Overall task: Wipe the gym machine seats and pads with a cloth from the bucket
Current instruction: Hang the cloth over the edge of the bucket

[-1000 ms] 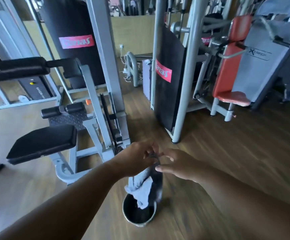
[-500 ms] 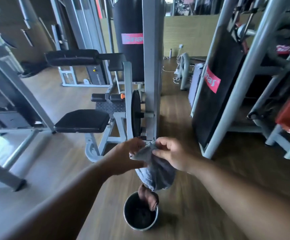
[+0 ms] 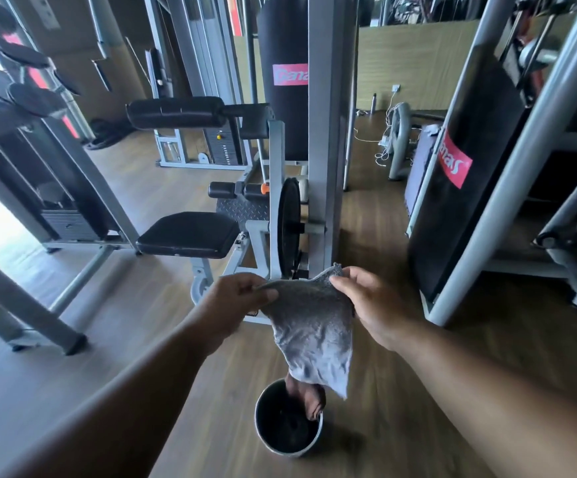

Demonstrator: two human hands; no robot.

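Note:
A grey cloth [image 3: 314, 329] hangs spread between my two hands above a small metal bucket [image 3: 288, 443] on the wooden floor. My left hand [image 3: 238, 301] pinches the cloth's left top edge. My right hand [image 3: 366, 305] pinches its right top corner. A brownish cloth [image 3: 309, 396] drapes over the bucket's far rim. Ahead stands a grey machine with a black seat [image 3: 190, 234], a long black roller pad [image 3: 176, 113] above it and short black rollers [image 3: 235, 190] with an orange cap.
A grey upright post [image 3: 328, 132] and black weight plate [image 3: 288, 229] stand just beyond my hands. A black shroud with a pink logo [image 3: 452, 201] on a slanted grey frame is at right. Another machine's frame [image 3: 56, 188] is at left. Cables lie by the far wall.
The cloth has been drawn wider between my hands and lifted a little higher above the bucket. The view has swung left, bringing the seat machine nearer the centre.

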